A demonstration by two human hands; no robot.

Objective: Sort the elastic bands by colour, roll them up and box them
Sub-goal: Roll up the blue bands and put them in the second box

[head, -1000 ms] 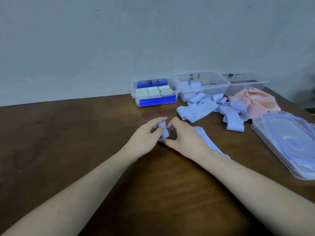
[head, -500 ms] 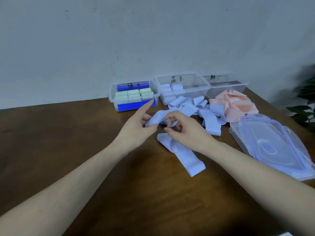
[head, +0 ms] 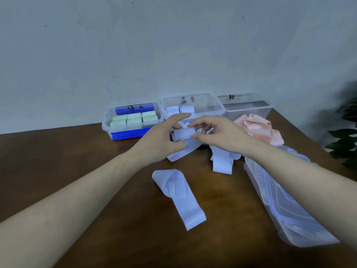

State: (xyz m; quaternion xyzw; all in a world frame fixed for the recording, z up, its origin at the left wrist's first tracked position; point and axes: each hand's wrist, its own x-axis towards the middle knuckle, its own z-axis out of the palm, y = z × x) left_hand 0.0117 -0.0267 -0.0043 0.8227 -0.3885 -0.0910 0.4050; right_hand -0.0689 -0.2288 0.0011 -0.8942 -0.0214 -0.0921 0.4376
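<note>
While both bare hands meet above a wooden table (head: 67, 161), the left hand (head: 162, 138) and right hand (head: 216, 134) pinch a pale blue rolled band (head: 183, 134) between fingers and thumbs. At 12 o'clock sit three clear boxes (head: 193, 105). Another blue band (head: 179, 196) lies flat at 6 o'clock of the hands.

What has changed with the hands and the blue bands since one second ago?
Both hands, left hand and right hand, lifted a partly rolled blue band off the table towards the boxes. Another blue band now lies flat nearer the person. The green rolls stayed boxed.
</note>
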